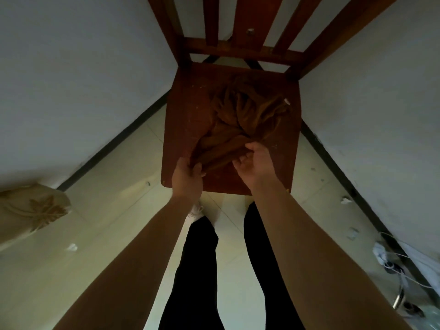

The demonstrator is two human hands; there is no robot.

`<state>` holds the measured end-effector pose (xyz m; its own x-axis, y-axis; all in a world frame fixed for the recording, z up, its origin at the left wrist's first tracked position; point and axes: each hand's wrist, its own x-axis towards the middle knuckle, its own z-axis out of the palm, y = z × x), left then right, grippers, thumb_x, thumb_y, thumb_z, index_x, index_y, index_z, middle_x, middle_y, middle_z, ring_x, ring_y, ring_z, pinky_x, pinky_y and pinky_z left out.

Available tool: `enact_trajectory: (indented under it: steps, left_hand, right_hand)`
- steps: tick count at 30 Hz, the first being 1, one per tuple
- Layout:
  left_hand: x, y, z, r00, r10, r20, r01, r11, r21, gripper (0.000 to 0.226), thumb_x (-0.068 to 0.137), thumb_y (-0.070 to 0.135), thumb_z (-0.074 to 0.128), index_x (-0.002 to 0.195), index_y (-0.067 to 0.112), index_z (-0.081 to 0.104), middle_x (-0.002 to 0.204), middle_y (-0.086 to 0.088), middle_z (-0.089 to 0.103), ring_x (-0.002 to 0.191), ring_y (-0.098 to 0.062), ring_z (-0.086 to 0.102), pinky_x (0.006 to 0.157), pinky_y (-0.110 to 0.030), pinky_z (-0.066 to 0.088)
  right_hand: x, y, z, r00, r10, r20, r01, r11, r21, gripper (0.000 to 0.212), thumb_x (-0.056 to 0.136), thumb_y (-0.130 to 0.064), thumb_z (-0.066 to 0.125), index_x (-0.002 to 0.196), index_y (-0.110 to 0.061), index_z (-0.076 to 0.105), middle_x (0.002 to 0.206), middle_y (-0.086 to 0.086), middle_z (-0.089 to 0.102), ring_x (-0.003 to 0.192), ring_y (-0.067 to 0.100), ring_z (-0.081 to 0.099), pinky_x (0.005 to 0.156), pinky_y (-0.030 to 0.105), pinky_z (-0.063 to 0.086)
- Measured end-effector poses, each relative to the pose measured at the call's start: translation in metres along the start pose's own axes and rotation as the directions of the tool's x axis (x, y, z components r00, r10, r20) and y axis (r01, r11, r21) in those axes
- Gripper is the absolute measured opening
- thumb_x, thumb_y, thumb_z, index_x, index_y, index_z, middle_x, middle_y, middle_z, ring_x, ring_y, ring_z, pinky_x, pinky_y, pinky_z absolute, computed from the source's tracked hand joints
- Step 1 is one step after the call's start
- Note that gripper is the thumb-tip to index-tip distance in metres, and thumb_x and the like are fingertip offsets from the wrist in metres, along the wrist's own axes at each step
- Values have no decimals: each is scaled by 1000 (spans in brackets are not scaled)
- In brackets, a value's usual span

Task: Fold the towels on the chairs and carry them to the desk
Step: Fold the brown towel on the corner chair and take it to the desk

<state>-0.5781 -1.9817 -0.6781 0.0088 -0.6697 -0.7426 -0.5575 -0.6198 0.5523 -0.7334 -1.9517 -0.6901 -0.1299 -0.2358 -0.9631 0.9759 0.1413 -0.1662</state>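
Two hands meet on one brown towel [240,125] that lies bunched on the seat of a wooden chair [185,110]. The left hand [189,173] is closed on the towel's near left corner, fingers curled round a gathered wad of cloth at the seat's front edge. The right hand [253,160] pinches the near edge of the same towel a little farther in, thumb on top and fingers tucked under the fold. The hands are apart, with a rolled ridge of cloth stretched between them.

That ridge is the towel's nearest part. It runs from the left hand up and rightward to the right hand, so it lies slantwise across the seat. Beyond the hands the rest of the towel spreads away in deep creases toward the chair back, its far end reaching the right rear part of the seat, where a small pale tag [287,101] shows. The towel's overall length therefore runs from the near left to the far right. It is crumpled, not flat, and no neat fold shows.

The seat holds only the towel; bare wood shows to the left of the left hand and to the right of the right hand. Beyond the towel rise the chair's slats. Below the hands are dark trouser legs [195,270] on a pale tiled floor [114,210]. Far left of the left hand is a leaf-patterned cloth [31,210].
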Motion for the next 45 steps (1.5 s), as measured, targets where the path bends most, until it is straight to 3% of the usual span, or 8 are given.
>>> enact_trajectory:
  steps: [7, 11, 17, 22, 26, 35, 40, 45]
  left_hand:
    - [-63, 126, -43, 957, 287, -38, -287, 958, -11, 14, 101, 21, 50, 89, 27, 48, 88, -4, 61, 84, -27, 64, 76, -42, 54]
    - [-129, 205, -75, 919, 383, -90, -391, 915, -104, 7, 100, 19, 51, 93, 18, 51, 95, -16, 65, 89, -34, 67, 81, -48, 57]
    - [-215, 315, -122, 875, 446, -188, -484, 798, -359, 17, 101, 9, 47, 117, 4, 45, 104, -15, 65, 88, -22, 67, 70, -29, 56]
    - [-287, 371, -155, 811, 548, -206, -569, 655, -498, 23, 101, 1, 39, 118, 15, 43, 103, -14, 58, 81, -19, 59, 69, -31, 55]
    - [-310, 382, -176, 768, 615, -182, -610, 612, -504, 31, 102, 0, 36, 120, 2, 61, 81, -7, 59, 71, -15, 59, 70, -27, 54]
    - [-328, 373, -215, 746, 613, -260, -632, 529, -566, 41, 87, -9, 44, 123, 0, 62, 92, -11, 65, 81, -20, 66, 82, -29, 58]
    - [-344, 355, -217, 617, 691, -378, -772, 624, -119, 55, 86, 2, 63, 139, 10, 52, 128, -7, 61, 114, -18, 60, 103, -33, 49]
    - [-377, 335, -191, 502, 645, -576, -768, 639, 46, 27, 86, 12, 63, 112, 15, 73, 103, 0, 73, 96, -15, 67, 94, -39, 55]
  right_hand:
    - [-99, -73, 28, 964, -192, 186, 156, 969, 194, 63, 90, 10, 40, 144, -21, 46, 130, 15, 62, 113, 30, 66, 95, 42, 56]
    - [-187, -120, 53, 917, -298, 267, 338, 934, -119, 61, 89, 14, 34, 137, -16, 56, 127, 12, 61, 111, 22, 64, 97, 36, 54]
    - [-295, -161, 75, 500, -585, 638, 643, -243, -726, 38, 97, -18, 58, 134, -21, 62, 118, 5, 63, 105, 21, 62, 89, 24, 46]
    - [-379, -183, 83, 157, -670, 725, 527, -564, -636, 30, 95, -41, 62, 117, -24, 71, 103, 2, 51, 97, 23, 57, 75, 30, 44]
    - [-399, -189, 73, 122, -579, 806, 359, -732, -580, 31, 92, -40, 65, 117, -22, 67, 124, 6, 53, 118, 29, 48, 96, 44, 42]
    - [-423, -178, 72, 78, -623, 778, 445, -677, -586, 25, 105, -33, 42, 117, -16, 56, 93, -1, 56, 82, 22, 61, 66, 31, 44]
    - [-444, -203, 76, 50, -637, 769, 616, -587, -526, 40, 103, -47, 42, 80, -15, 52, 84, -2, 46, 77, 20, 52, 69, 33, 39]
    - [-474, -247, 63, -12, -573, 820, 682, -604, -413, 52, 96, -62, 46, 79, -13, 52, 71, 3, 57, 66, 18, 56, 60, 37, 43]
